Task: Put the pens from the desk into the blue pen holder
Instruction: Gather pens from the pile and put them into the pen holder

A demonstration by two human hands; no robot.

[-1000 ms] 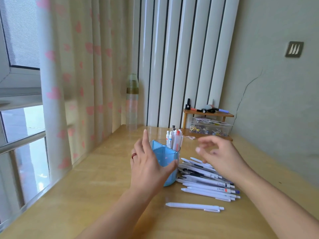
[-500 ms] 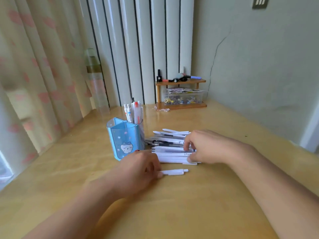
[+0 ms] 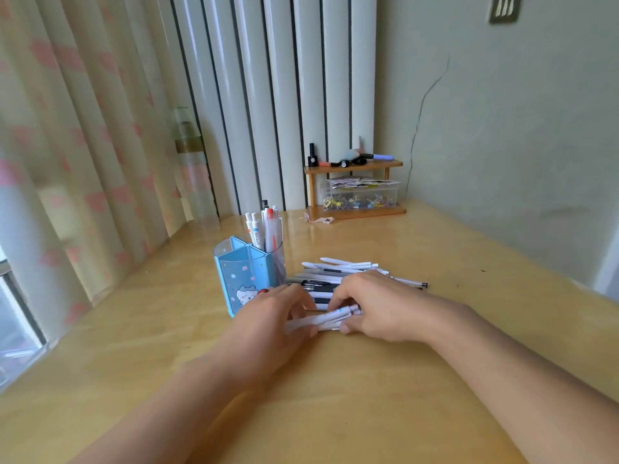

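Note:
The blue pen holder (image 3: 239,277) stands upright on the wooden desk (image 3: 335,380), with several white pens standing in its rear compartment. Just right of it lies a pile of white and black pens (image 3: 338,272). My left hand (image 3: 271,321) and my right hand (image 3: 375,309) meet at the near edge of the pile. Both are closed around a small bundle of white pens (image 3: 323,321) lying flat just above the desk. The hands hide the near part of the pile.
A small wooden shelf (image 3: 355,209) with a clear box of clips stands at the back by the wall. A clear tall bottle (image 3: 194,175) stands at the back left by the curtain. A window edge runs along the left of the desk.
My left hand slid right from the single pen to the pile. Both hands have closed on a bundle of white pens at the pile's near edge.

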